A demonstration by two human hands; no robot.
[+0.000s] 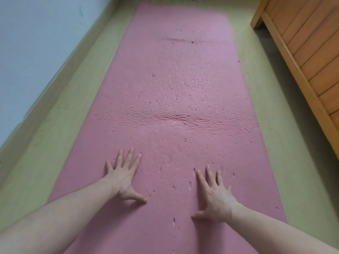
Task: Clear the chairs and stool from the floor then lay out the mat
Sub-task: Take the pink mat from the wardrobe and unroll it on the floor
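1. My left hand (123, 177) and right hand (214, 196) press flat, fingers splayed, gripping nothing.
2. Beneath them lies the dimpled pink foam mat (176, 92), unrolled on the pale green floor (60, 129).
3. Its long axis runs straight ahead; a crease (176, 117) lies beyond both hands, about equally near each.

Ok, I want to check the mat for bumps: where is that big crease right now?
In the head view, the crease runs across the middle of the pink mat, ahead of both flat hands, left hand and right hand.
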